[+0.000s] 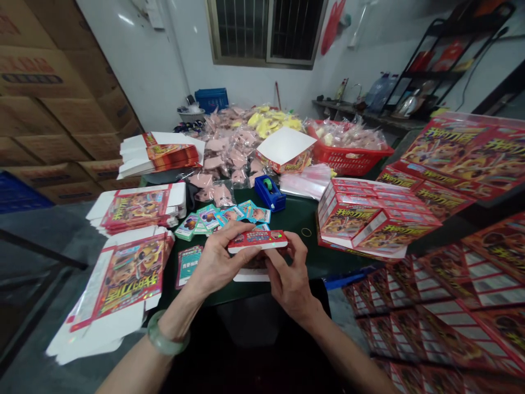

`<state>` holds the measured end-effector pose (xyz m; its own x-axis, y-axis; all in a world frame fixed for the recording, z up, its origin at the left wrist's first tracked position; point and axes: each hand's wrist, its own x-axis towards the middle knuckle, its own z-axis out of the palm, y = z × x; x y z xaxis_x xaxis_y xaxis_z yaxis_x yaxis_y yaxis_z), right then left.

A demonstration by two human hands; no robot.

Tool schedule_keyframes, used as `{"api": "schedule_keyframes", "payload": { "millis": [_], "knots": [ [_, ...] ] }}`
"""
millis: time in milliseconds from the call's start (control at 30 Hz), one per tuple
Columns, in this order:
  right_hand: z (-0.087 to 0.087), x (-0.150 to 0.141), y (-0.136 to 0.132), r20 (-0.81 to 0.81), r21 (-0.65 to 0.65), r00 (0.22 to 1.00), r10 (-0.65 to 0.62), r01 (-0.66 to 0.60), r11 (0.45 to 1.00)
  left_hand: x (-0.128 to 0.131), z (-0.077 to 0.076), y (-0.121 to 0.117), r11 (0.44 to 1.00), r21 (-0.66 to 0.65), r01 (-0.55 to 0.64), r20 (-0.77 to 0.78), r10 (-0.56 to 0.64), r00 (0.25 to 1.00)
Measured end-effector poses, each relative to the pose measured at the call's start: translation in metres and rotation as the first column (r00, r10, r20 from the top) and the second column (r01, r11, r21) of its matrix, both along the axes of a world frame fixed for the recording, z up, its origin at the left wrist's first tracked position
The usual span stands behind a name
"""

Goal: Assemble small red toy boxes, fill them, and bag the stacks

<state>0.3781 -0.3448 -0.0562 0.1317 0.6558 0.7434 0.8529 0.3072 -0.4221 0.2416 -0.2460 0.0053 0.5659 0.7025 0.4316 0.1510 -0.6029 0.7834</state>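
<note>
A small red printed cardboard box (pixel 257 238) is held over the table's front edge. My left hand (pixel 216 257) grips its left end, thumb along the near side and fingers over the top. On the right end, my right hand (pixel 290 271) has its fingers curled round the corner and the lower flap. A white flap edge shows under the box; its inside is hidden. Just beyond my hands lie fanned blue and green cards (pixel 209 218). Left of my left wrist is a stack of teal cards (pixel 189 266).
Flat printed cartons (pixel 131 273) are stacked at left. A blue tape dispenser (pixel 269 194), clear plastic bags (pixel 305 181) and bagged pink pieces (pixel 221 194) lie beyond. Filled red boxes (pixel 373 213) stand at right, near a rubber band (pixel 306 232) and a red basket (pixel 353 160).
</note>
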Motion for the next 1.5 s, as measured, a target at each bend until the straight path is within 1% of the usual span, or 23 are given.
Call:
{"api": "schedule_keyframes", "payload": {
  "millis": [33,100,233,333,400,600,700,833,933,1000,1067,1267,1400,1500],
  "knots": [
    [0.002,0.0,-0.002,-0.003,-0.011,1.0,0.011,-0.011,1.0,-0.001,0.0,0.0,0.999,0.03,0.016,0.003,-0.017,1.0],
    [0.005,0.001,-0.006,0.006,-0.038,0.999,0.032,-0.032,0.999,-0.004,0.0,-0.001,0.997,0.045,0.057,0.006,-0.057,0.998],
    [0.006,-0.001,-0.011,0.054,-0.067,0.998,0.023,-0.02,0.998,-0.008,0.002,-0.003,0.994,-0.044,0.103,0.009,-0.103,0.995],
    [0.006,-0.002,-0.012,0.065,-0.06,0.998,-0.004,0.007,0.998,-0.007,0.002,-0.004,0.99,-0.102,0.102,0.029,-0.099,0.995],
    [0.006,-0.002,-0.012,0.066,-0.059,0.998,-0.004,0.008,0.998,-0.007,0.002,-0.003,0.988,-0.113,0.102,0.051,-0.096,0.994],
    [0.004,0.003,-0.012,0.067,0.012,0.997,0.03,-0.031,0.999,-0.006,-0.001,0.005,0.986,-0.115,0.118,0.096,-0.107,0.99],
    [0.001,0.005,-0.014,0.067,0.02,0.997,0.037,-0.038,0.999,-0.005,-0.001,0.003,0.987,-0.089,0.133,0.084,-0.125,0.989],
    [-0.003,0.005,-0.019,0.048,0.002,0.996,0.077,-0.078,0.997,-0.007,0.005,-0.002,0.969,-0.046,0.242,-0.024,-0.243,0.97],
    [-0.003,0.005,-0.021,0.042,-0.001,0.993,0.11,-0.11,0.994,-0.011,0.012,-0.004,0.947,0.024,0.319,-0.178,-0.31,0.934],
    [-0.002,0.006,-0.022,0.033,-0.011,0.992,0.122,-0.121,0.993,-0.015,0.015,-0.004,0.939,0.081,0.333,-0.282,-0.299,0.912],
    [0.0,0.008,-0.022,0.026,-0.026,0.99,0.136,-0.135,0.991,-0.019,0.015,-0.003,0.936,0.133,0.325,-0.348,-0.263,0.9],
    [0.004,0.01,-0.023,0.032,-0.029,0.984,0.178,-0.177,0.984,-0.026,0.014,0.0,0.901,0.25,0.355,-0.458,-0.212,0.863],
    [0.0,0.013,-0.022,0.04,-0.025,0.977,0.208,-0.207,0.978,-0.027,0.017,-0.001,0.861,0.318,0.397,-0.509,-0.198,0.838],
    [-0.003,0.017,-0.022,0.066,-0.034,0.968,0.244,-0.242,0.97,-0.027,0.018,-0.002,0.848,0.345,0.402,-0.536,-0.173,0.826]
  ]
}}
